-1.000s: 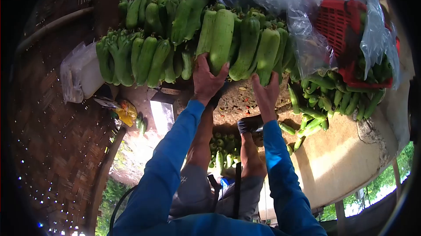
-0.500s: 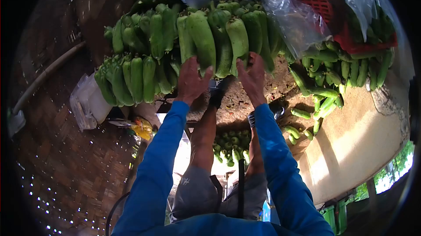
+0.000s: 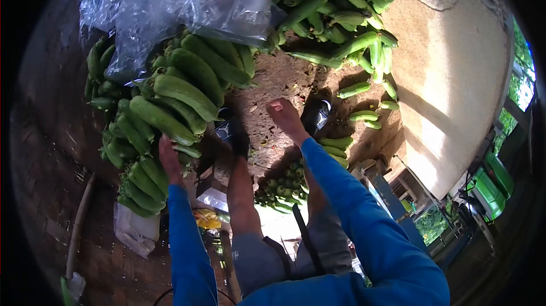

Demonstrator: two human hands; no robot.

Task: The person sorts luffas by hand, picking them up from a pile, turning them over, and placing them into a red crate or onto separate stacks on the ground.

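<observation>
Green cucumbers [image 3: 182, 93] lie heaped in rows on the left side of the head view. My left hand [image 3: 169, 158] is at the front edge of this heap, its fingers stretched upward against the cucumber ends. Part of its fingertips is hard to see against the green. My right hand [image 3: 284, 117] hangs over the dirt floor between the heap and my right foot. Its fingers are curled in, and nothing shows in them. Clear plastic sheeting [image 3: 176, 7] covers the upper part of the heap.
A second cucumber pile [image 3: 341, 16] stands at the top right, with loose cucumbers [image 3: 354, 90] on the floor below. A pale wall [image 3: 449, 78] rises on the right. Between my legs lies more green produce [image 3: 284, 186]. A plastic-wrapped white container [image 3: 136, 229] is at lower left.
The view has swung to the right, so the heap now appears further left. My right hand has come off the cucumbers and curled; my left hand remains beside them.
</observation>
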